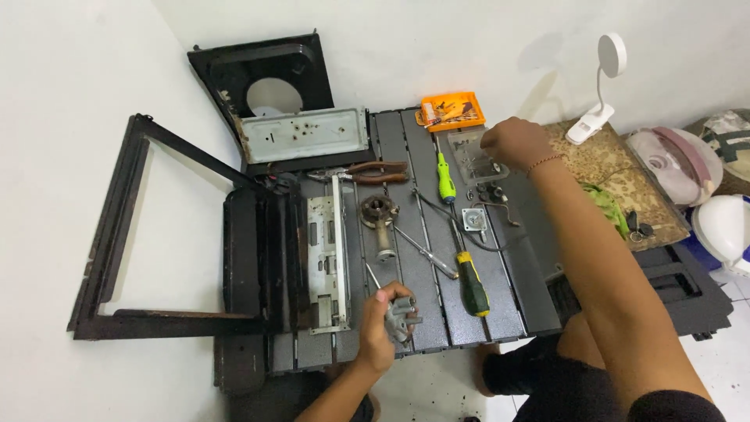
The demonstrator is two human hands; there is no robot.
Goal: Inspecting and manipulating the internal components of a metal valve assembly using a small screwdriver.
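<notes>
My left hand [380, 328] is closed around a small grey metal valve part [402, 316] near the front edge of the dark slatted table [512, 234]. My right hand [512, 143] reaches to the far side, fingers pinched over a clear plastic tray of small parts [475, 160]; whether it holds anything there is hidden. Between the hands lie a yellow-and-black screwdriver [471, 281], a green-handled screwdriver [445, 178] and a round burner piece [380, 215].
An orange box of small bits [451, 109], red-handled pliers [367, 172], grey metal panels [303, 134] and black stove frame pieces [117, 227] fill the left. A white clip lamp [600, 86], white helmet [723, 227] and patterned mat [617, 176] sit right.
</notes>
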